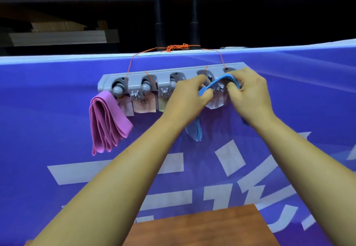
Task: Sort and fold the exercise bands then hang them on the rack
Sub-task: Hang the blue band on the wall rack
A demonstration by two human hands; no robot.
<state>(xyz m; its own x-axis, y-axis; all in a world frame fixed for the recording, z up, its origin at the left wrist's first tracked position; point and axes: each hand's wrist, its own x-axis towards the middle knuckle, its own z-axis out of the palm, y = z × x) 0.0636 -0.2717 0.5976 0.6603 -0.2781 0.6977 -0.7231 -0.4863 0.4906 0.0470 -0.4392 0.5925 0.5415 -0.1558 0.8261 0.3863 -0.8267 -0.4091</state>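
At rack's [134,76] right end: left hand [187,99] and right hand [248,89] pinch blue band [217,82] over a hook. Likely soft, stretchy, light; best gripped near the fold.

a purple-blue banner [57,130] with white characters hangs before black metal railings [158,14]; a brown wooden tabletop [202,228] sits low in front
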